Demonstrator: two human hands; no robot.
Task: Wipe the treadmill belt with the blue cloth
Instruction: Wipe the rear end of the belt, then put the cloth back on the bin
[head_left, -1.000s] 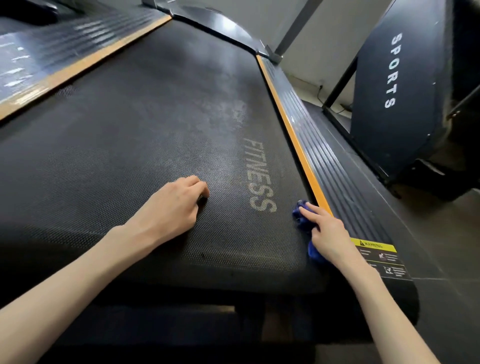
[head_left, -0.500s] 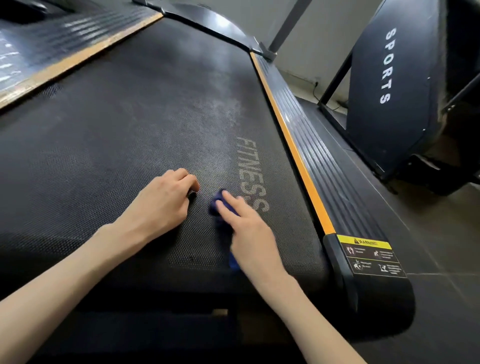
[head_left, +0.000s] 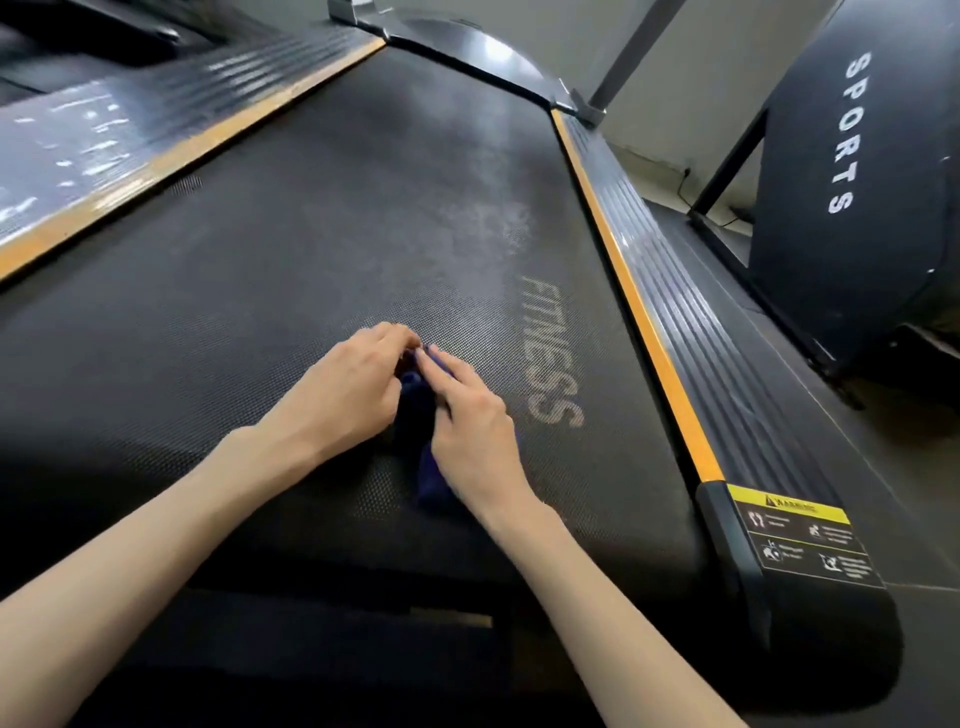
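The black textured treadmill belt (head_left: 291, 270) fills the middle of the view, with grey "FITNESS" lettering (head_left: 553, 353) on its right side. A dark blue cloth (head_left: 418, 410) lies bunched on the belt near its rear end, left of the lettering. My right hand (head_left: 470, 426) lies on top of the cloth and presses it down with straight fingers. My left hand (head_left: 348, 389) sits right beside it, its curled fingertips pinching the cloth's far end. Both hands hide most of the cloth.
Orange-edged ribbed side rails run along the belt on the right (head_left: 675, 332) and on the left (head_left: 119, 156). A yellow warning label (head_left: 800, 535) marks the right rail's rear cap. A dark panel reading "SPORTS" (head_left: 847, 171) stands to the right on the tiled floor.
My right hand slid the cloth leftward from the right rail, across the lettering, to my left hand. The left hand stayed in place and now meets the cloth.
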